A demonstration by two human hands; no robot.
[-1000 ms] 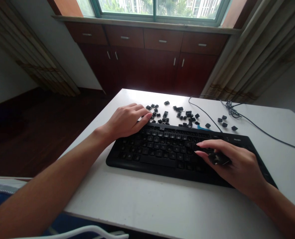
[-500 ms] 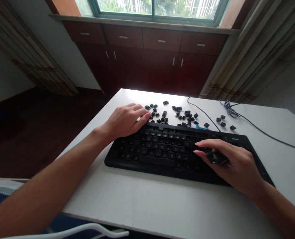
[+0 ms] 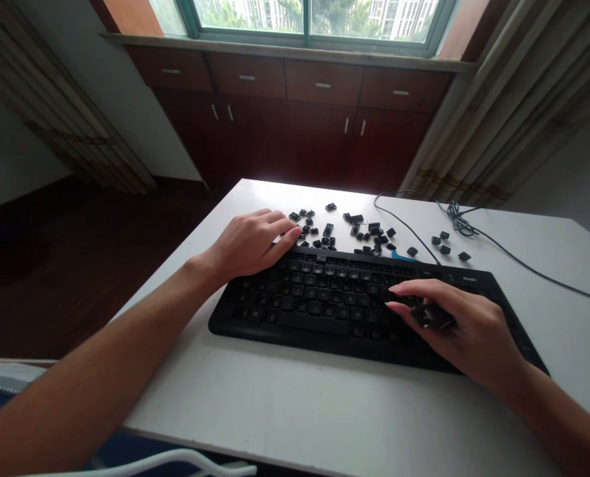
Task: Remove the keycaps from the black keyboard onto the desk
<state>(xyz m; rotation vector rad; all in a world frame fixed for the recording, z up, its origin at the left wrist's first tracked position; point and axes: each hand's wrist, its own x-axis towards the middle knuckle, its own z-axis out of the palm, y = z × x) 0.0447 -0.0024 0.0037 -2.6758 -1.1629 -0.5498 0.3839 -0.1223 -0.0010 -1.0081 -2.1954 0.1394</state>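
Black plastic keyboard [image 3: 312, 323] lies on our white table [image 3: 275, 384], our left hand [image 3: 251, 242] slack across its far left corner, gripping nothing visible, and our right hand [image 3: 471, 331] over its right part, fingertips parted, a dark object [image 3: 431, 317] in the crook, its hold unclear to us. Were our left hand to slide, we might scatter the loose keycaps [image 3: 356, 218] beside it; closed drawers [image 3: 323, 71] hide any contents.
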